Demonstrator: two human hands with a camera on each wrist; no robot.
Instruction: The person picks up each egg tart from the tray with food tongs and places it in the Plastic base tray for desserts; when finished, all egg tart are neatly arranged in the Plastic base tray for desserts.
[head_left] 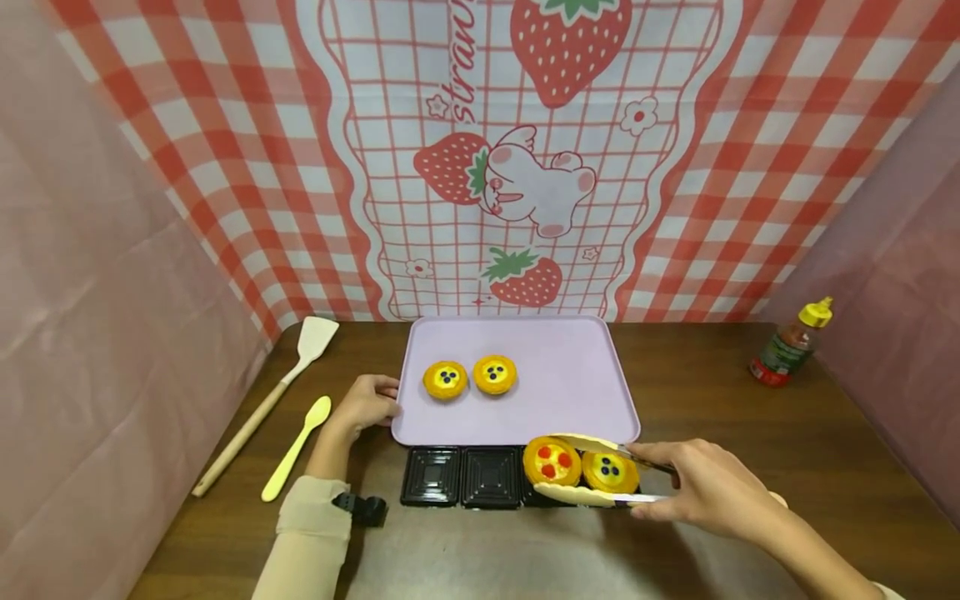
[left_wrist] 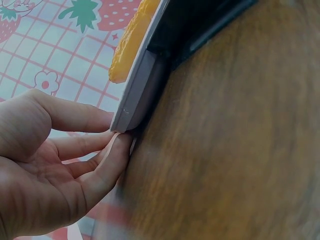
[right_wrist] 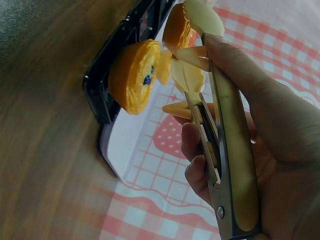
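My left hand (head_left: 367,404) pinches the left rim of a pale lilac tray (head_left: 570,367), thumb on top and fingers underneath in the left wrist view. My right hand (head_left: 708,483) grips tongs (right_wrist: 232,150) with cream scalloped tips. Those tips lie on either side of an egg tart with red dots (head_left: 552,461), over a row of black square containers (head_left: 491,477). Beside it, in the rightmost container, sits a tart with blue dots (head_left: 611,472). Two more blue-dotted tarts, a left one (head_left: 446,380) and a right one (head_left: 495,375), rest on the tray.
Left of the tray lie a white spatula (head_left: 315,337) with a wooden handle and a yellow spoon (head_left: 296,450). A sauce bottle (head_left: 787,350) with a yellow cap stands at the back right. A checked strawberry cloth (head_left: 480,100) hangs behind the wooden table (head_left: 697,375).
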